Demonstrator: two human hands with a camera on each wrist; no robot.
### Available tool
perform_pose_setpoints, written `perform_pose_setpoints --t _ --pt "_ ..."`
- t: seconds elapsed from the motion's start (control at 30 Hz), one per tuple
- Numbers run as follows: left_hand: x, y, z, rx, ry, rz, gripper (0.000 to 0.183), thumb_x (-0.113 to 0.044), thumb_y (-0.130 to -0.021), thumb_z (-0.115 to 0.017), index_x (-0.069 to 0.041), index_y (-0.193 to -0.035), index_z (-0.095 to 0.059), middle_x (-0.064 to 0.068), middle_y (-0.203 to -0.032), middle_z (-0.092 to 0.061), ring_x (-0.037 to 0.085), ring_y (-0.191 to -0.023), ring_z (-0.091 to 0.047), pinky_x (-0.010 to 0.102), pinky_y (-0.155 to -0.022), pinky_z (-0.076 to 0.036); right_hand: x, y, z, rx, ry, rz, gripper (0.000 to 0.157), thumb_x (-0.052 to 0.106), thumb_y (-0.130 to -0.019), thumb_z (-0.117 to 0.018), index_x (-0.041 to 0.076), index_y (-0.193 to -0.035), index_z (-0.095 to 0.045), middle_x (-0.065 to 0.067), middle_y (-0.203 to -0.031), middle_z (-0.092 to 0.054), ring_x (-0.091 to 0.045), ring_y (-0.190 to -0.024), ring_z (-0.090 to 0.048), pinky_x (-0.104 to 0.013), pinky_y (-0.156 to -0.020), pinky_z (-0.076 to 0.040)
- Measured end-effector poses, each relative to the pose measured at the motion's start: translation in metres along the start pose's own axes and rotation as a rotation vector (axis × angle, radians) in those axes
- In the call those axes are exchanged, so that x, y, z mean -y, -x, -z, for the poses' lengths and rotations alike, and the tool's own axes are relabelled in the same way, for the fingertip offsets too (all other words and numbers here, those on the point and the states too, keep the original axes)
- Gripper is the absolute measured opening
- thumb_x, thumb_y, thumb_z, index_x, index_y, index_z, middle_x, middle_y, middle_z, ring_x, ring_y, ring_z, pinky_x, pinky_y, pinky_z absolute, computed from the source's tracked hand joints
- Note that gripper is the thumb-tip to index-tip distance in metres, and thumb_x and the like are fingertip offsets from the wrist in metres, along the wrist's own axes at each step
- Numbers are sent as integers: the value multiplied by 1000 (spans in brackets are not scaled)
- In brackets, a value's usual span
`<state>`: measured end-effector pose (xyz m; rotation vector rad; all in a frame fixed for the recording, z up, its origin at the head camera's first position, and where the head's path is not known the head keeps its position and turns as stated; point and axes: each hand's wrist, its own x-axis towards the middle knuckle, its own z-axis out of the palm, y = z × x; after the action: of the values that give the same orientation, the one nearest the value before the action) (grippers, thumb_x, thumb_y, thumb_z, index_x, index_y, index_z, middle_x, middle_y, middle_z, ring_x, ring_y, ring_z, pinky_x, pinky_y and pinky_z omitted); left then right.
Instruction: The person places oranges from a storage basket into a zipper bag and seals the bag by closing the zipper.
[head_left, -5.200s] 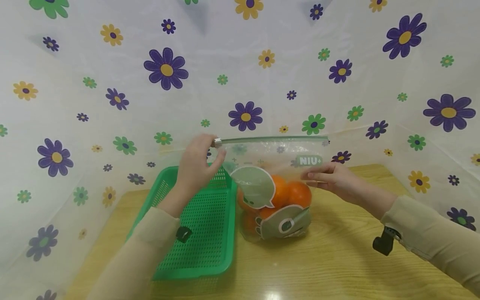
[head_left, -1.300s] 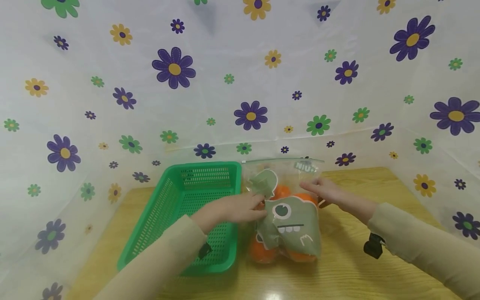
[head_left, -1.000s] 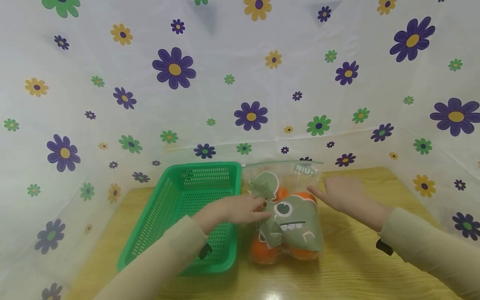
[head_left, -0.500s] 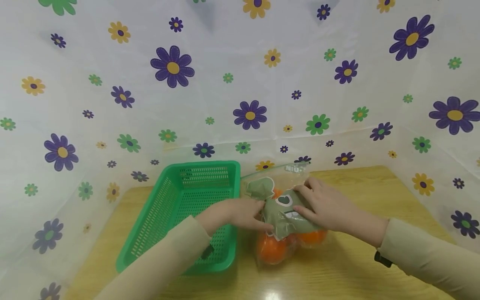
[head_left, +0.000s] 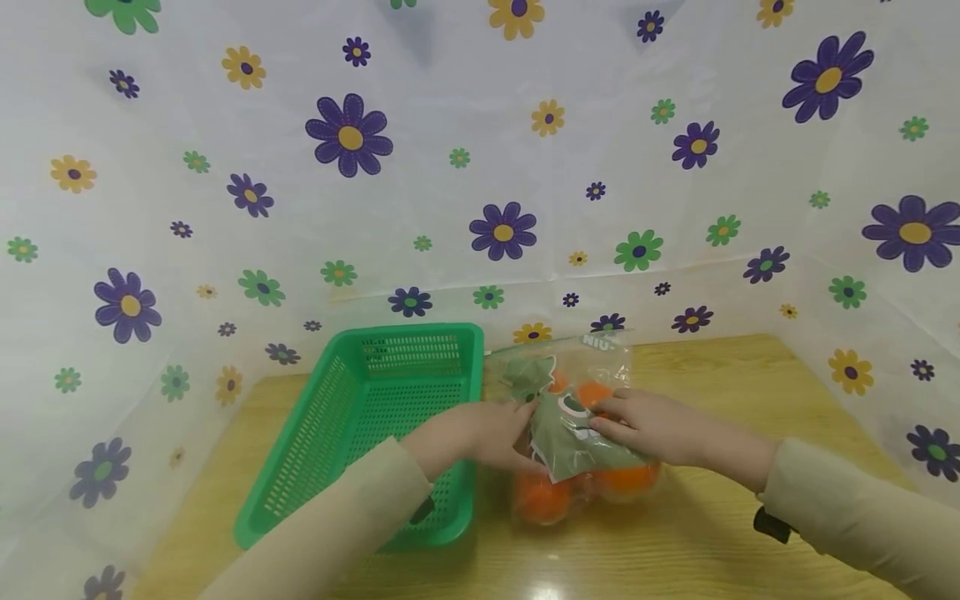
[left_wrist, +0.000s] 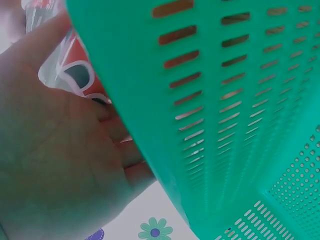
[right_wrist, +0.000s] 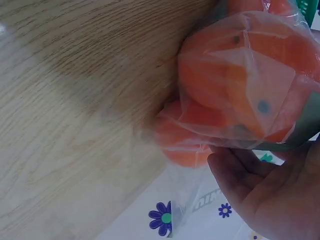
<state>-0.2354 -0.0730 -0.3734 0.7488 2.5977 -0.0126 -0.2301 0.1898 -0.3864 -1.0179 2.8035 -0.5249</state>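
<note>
A clear zip bag [head_left: 573,437] printed with green shapes and a white eye lies on the table with several oranges [head_left: 545,497] inside. Its zip edge points toward the back curtain. My left hand [head_left: 487,433] touches the bag's left side, beside the basket wall; in the left wrist view its fingers [left_wrist: 125,152] reach partly behind that wall. From the right, my right hand [head_left: 660,427] rests on the bag's printed front, thumb and fingers lightly bent. The right wrist view has this hand [right_wrist: 270,185] against the film, beside the oranges [right_wrist: 215,75].
A green perforated plastic basket [head_left: 471,467] stands directly left of the bag, close to my left wrist. The wooden table [head_left: 720,533] extends to the front and right. A white flowered curtain [head_left: 420,192] rises behind and at both sides.
The bag, earlier held upright by its zip, now lies down. My right hand lifted away, then came onto the bag's front, and has since slid slightly lower. My left hand stays at the bag's left side.
</note>
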Motion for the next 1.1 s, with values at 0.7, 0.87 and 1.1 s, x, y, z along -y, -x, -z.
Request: perform_pose_setpoints --t 0.7,0.87,1.1 --pt "-2 24 4 -112 -239 -28 76 -63 -103 -55 -18 -162 -44 9 -162 -52 27 -153 -46 45 -130 -36 -1 7 6 -47 139 -11 46 45 -111 -49 9 -129 -70 -11 -120 -71 -31 -110 -71 -55 -98 -59" --pt "1 39 6 -143 -247 -61 70 -57 -105 -57 -19 -163 -43 9 -162 -51 27 -152 -47 48 -128 -39 2 9 10 -64 175 9 46 45 -110 -51 8 -129 -70 -11 -117 -70 -30 -107 -70 -53 -96 -59" --pt "6 64 5 -139 -257 -60 70 -56 -106 -55 -17 -162 -43 10 -162 -51 30 -152 -47 50 -128 -38 12 13 18 -52 232 17 47 47 -109 -54 8 -131 -69 -10 -117 -69 -28 -105 -69 -51 -94 -61"
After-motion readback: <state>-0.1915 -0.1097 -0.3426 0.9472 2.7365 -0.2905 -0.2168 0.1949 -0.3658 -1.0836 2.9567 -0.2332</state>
